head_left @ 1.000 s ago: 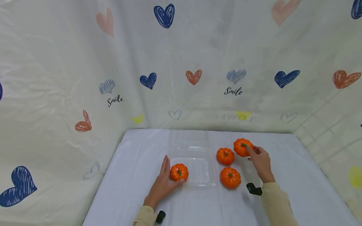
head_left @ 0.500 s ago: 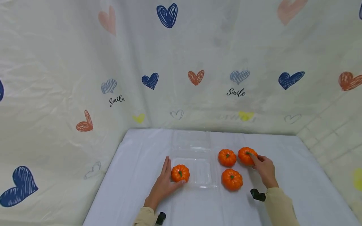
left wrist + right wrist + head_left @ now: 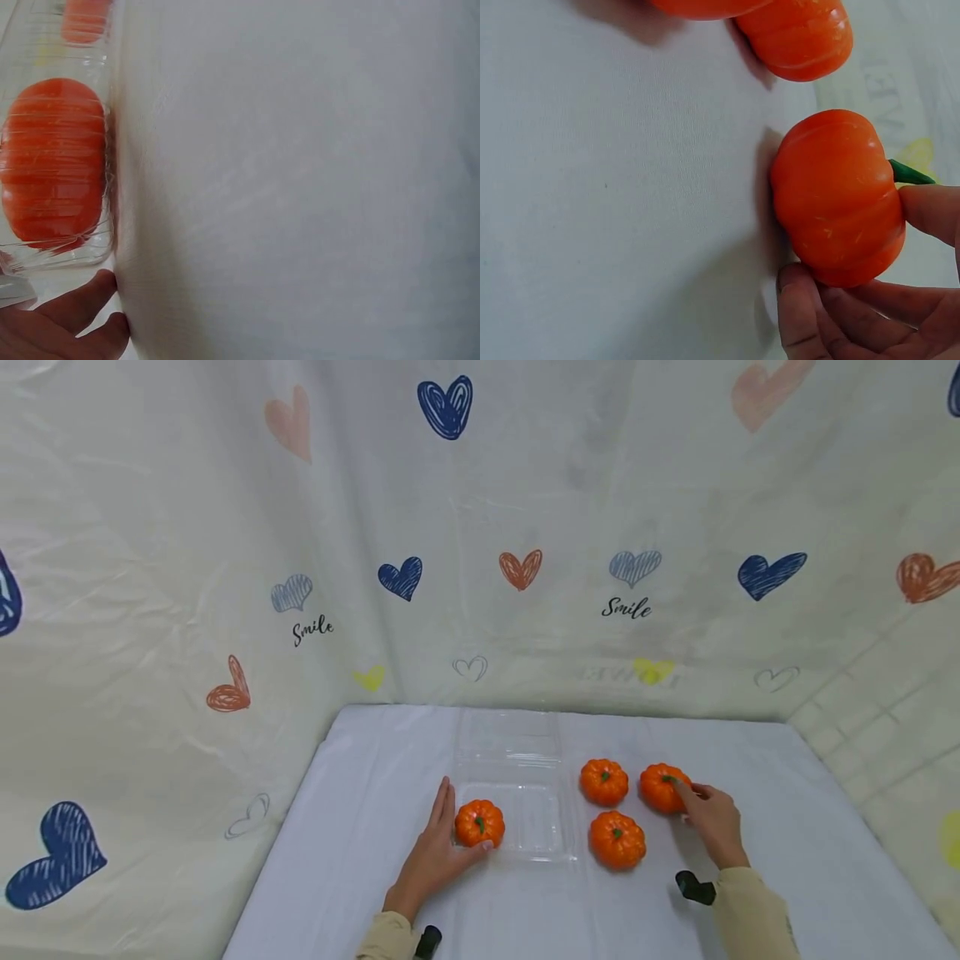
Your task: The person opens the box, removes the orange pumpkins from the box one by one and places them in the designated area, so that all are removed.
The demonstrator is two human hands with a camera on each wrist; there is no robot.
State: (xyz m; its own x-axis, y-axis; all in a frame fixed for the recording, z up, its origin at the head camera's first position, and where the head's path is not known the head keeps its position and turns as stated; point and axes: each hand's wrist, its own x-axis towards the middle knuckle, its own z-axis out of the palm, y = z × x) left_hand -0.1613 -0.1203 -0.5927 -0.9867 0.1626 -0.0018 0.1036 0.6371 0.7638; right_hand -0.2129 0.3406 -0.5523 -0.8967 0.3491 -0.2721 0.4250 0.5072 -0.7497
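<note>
In the head view a clear plastic clamshell box (image 3: 534,818) lies with its lid folded back, and a small orange pumpkin (image 3: 480,823) sits in its left part. My left hand (image 3: 433,862) rests against the box's left side, fingers straight and thumb spread along the near edge. Through the clear wall, the left wrist view shows this pumpkin large. On the right, my right hand (image 3: 716,827) grips another orange pumpkin (image 3: 836,199) by its right side, thumb beside the green stem. It is low over the table, with a shadow beside it in the right wrist view.
Two more pumpkins stand between the box and my right hand, one farther back (image 3: 603,782) and one nearer (image 3: 617,841). A white cloth (image 3: 360,802) covers the table. Behind it hangs a curtain (image 3: 540,493) printed with hearts.
My right hand has brought its pumpkin down and to the right, toward the table, away from the back pumpkin. My left hand has kept its place at the box.
</note>
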